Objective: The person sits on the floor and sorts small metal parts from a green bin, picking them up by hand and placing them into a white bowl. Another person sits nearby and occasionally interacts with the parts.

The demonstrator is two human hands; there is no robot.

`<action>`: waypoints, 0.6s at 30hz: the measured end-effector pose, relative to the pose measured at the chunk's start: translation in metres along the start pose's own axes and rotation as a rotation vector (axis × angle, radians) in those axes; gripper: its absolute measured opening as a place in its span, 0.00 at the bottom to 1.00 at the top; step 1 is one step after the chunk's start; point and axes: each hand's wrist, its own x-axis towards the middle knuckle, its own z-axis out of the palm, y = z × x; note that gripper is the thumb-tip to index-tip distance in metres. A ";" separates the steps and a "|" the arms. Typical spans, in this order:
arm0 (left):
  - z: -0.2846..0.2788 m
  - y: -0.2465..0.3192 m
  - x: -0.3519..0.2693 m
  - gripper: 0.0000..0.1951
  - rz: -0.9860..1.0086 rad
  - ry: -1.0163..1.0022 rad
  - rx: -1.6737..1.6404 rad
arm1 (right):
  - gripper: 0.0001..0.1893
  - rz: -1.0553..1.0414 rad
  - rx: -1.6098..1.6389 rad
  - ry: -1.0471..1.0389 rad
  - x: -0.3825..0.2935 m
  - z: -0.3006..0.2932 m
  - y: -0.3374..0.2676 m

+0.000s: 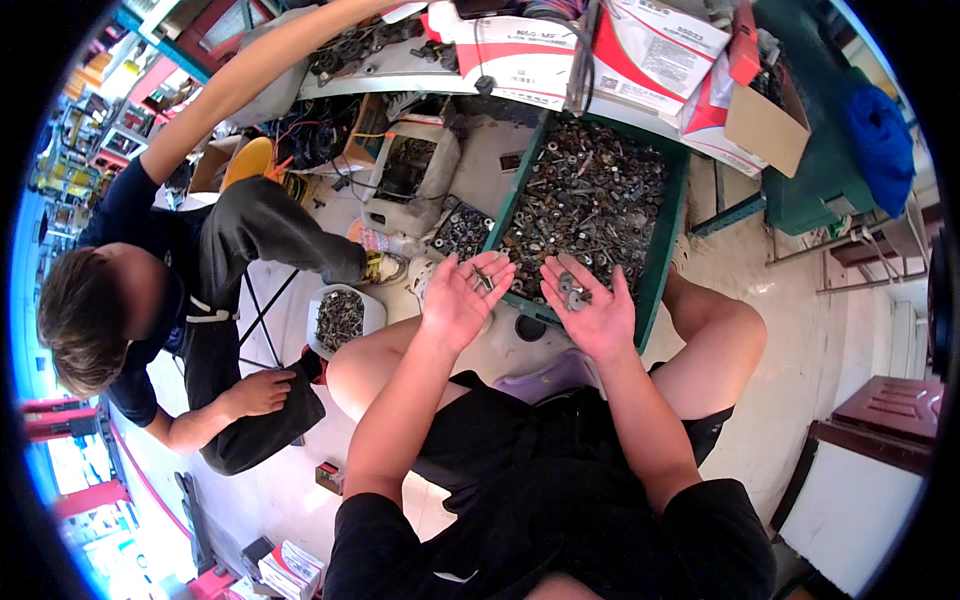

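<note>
My left hand [463, 300] lies palm up with its fingers apart, and several small metal screws or bolts [482, 280] rest on the palm and fingers. To its right, my right hand [592, 311] is also palm up, bearing several metal washers [574, 292]. Both hands are over the near edge of a green metal tray [665, 292] filled with mixed nuts, bolts, screws and washers [589, 195]. Beside the tray's left side is a smaller dark tray of washers and nuts [463, 231]. A white plastic container [373, 313] of small screws stands on the floor at left.
A co-worker [180, 300] sits at left, one arm reaching over the workbench [390, 82]. A cut-open plastic jug [442, 161] with hardware stands beyond the small tray. Cardboard boxes [652, 52] overhang the green tray's far end. A metal stand [727, 214] is at right.
</note>
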 end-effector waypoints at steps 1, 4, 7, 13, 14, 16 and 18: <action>-0.001 0.003 -0.004 0.26 0.015 -0.001 -0.005 | 0.41 0.009 -0.003 0.000 0.001 0.001 0.002; -0.004 0.011 -0.017 0.27 0.053 -0.011 -0.030 | 0.42 0.050 -0.004 -0.020 0.007 0.000 0.012; -0.009 0.014 -0.023 0.28 0.081 -0.043 -0.069 | 0.42 0.106 0.010 0.024 0.016 -0.003 0.021; -0.027 0.021 -0.028 0.28 0.145 -0.014 -0.130 | 0.34 0.158 -0.084 0.122 0.043 -0.016 0.041; -0.033 0.022 -0.027 0.27 0.181 0.036 -0.137 | 0.32 0.170 -0.095 0.147 0.049 -0.018 0.044; -0.050 0.024 -0.022 0.25 0.253 0.132 -0.148 | 0.27 0.189 -0.220 0.127 0.067 -0.030 0.047; -0.068 0.027 -0.020 0.23 0.324 0.268 -0.198 | 0.18 0.206 -0.277 0.152 0.083 -0.024 0.051</action>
